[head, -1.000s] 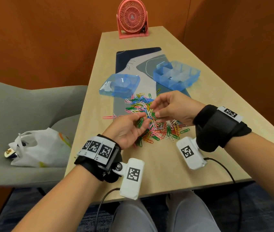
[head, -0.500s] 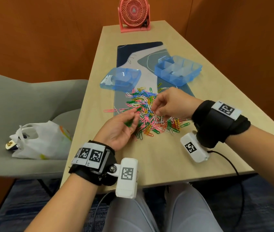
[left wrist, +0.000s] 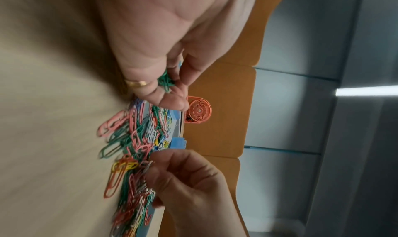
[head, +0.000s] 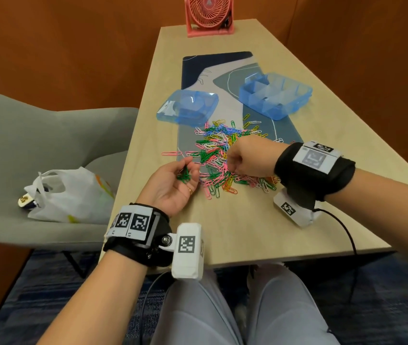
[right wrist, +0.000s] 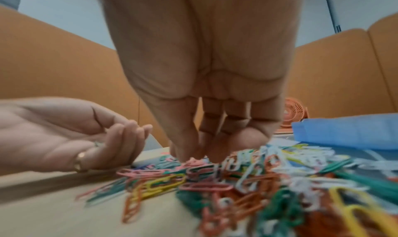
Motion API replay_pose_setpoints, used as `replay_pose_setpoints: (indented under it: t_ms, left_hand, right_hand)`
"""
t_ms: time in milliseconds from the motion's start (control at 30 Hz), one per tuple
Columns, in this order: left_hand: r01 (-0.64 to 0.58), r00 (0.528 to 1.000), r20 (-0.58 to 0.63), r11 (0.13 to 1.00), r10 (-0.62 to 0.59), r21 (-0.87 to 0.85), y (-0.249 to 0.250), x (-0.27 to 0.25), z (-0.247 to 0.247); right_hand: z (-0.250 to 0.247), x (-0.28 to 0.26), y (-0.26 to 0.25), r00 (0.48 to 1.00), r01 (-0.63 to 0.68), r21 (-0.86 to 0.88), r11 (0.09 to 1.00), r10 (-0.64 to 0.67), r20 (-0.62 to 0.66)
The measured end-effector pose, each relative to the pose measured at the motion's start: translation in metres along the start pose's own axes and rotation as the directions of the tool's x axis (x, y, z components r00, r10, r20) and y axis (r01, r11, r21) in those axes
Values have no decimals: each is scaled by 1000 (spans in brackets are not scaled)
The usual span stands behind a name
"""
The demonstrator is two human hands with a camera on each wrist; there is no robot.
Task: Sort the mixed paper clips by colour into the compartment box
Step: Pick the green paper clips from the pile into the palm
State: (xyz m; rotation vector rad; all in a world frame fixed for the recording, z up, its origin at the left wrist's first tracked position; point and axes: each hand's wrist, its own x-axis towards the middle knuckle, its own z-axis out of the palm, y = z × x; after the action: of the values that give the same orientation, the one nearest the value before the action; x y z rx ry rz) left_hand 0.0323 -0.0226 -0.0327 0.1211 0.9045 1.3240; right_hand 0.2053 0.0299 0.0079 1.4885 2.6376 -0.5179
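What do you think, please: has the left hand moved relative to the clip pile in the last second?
Yes. The left hand, holding green clips, has drawn back leftward off the clip pile, away from the right hand.

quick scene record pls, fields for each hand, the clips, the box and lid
left hand: palm up, cupping a small bunch of green clips
right hand: fingers down in the pile, picking; clip in grip not clear
clip pile: mixed colours, loose on the mat and table
compartment box: open, beyond the pile to the right, no clips visible in it
lid: lying apart, left of the box
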Motion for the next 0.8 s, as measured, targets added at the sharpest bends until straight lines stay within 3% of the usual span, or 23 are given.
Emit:
replay_pose_setpoints:
  t_ms: [200,333,500,800]
  left_hand:
    - [31,999,-5,999,-31,-29,0,8,-9]
    - [41,999,10,999,-40,-35,1,12,-13]
    - [34,999,31,999,-34,-17,1,13,-14]
    - [62,998,20,997,-62,36,3,10,-10]
  right_hand:
    - [12,13,-17,988,140,-2,990,-139,67]
    - [10,20,-14,988,144,-94,985,-138,68]
    - [-5,18,-6,996,76,-23,997,-75,41]
    - [-16,16,-1,997,56,-46,997,-53,65]
